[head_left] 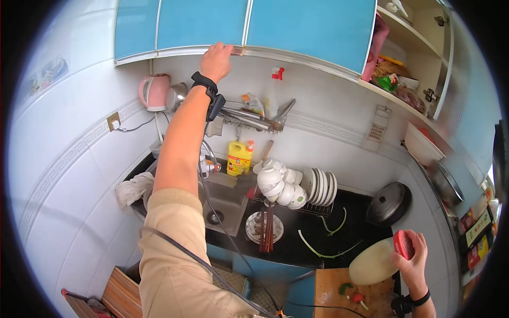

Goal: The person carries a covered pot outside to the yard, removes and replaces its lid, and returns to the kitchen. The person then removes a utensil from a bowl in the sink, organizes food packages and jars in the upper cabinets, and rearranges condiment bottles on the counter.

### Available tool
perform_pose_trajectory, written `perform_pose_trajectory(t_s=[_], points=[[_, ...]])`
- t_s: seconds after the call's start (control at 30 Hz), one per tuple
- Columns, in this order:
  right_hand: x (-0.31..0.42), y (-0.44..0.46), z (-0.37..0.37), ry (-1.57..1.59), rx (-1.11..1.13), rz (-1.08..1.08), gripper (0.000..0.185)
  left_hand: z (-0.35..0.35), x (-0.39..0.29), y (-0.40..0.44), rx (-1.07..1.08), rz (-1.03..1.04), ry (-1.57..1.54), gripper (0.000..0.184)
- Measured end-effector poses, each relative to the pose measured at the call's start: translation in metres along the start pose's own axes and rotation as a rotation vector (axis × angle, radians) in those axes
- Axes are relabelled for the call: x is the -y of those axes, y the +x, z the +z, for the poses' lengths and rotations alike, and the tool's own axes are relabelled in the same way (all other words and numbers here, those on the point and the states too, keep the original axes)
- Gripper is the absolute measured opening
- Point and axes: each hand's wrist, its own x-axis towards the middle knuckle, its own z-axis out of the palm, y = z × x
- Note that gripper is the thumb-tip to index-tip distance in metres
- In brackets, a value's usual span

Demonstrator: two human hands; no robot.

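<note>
My left hand (216,61) reaches up, its fingers curled at the lower edge of a blue cabinet door (201,24), close to where two doors meet. At the lower right my right hand (416,262) is closed around a small red container (404,244) with pale lettering; its contents are hidden. Just left of that hand lies a large pale oval object (373,261), possibly a gourd, over a wooden cutting board (328,289). Small red and green vegetable pieces (359,298) rest on the board.
Below my left arm is a steel sink (225,199). White bowls (271,183) and plates (319,186) stand in a rack. Green onion stalks (323,255) and a lidded pan (389,203) sit on the black counter. An open cabinet (405,32) hangs upper right. Cables cross my left sleeve.
</note>
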Motion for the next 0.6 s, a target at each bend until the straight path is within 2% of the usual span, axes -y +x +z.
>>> perform_pose_trajectory(t_s=[0.23, 0.4, 0.6], points=[[0.033, 0.004, 0.043, -0.026, 0.061, -0.006, 0.066, -0.007, 0.011, -0.004, -0.071, 0.146, -0.003, 0.02], [0.07, 0.01, 0.102, 0.02, 0.047, -0.047, 0.068, 0.009, 0.025, -0.006, -0.183, 0.172, -0.089, 0.027], [0.164, 0.012, 0.178, 0.005, 0.011, -0.047, 0.069, 0.014, 0.058, -0.01, -0.204, 0.268, -0.314, 0.021]])
